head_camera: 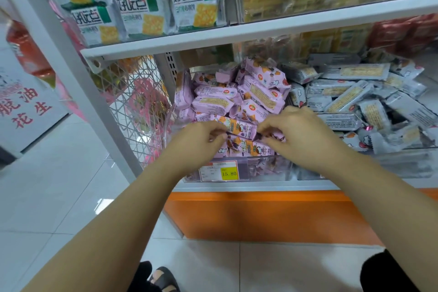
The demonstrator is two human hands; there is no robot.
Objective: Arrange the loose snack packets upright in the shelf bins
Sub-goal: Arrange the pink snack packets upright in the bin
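1. Both hands are in the clear bin [279, 169] of pink packets [213, 104], on the low shelf [237, 188].
2. The left hand [201, 140] has curled fingers. It pinches the left end of one pink packet [239, 127].
3. The right hand [296, 130] has curled fingers too. It pinches the other end of the same packet.
4. That packet lies sideways near the front of the bin, just over the front row [246, 147].
5. Done, I think: only that short front row, which looks lined up behind the price tag [219, 170].
6. Left to do: the pink pile at the back lies every which way.
7. The grey packets [350, 95] in the next bin are a messy pile too.
8. So the job looks close to its start, with lots more to stand up.
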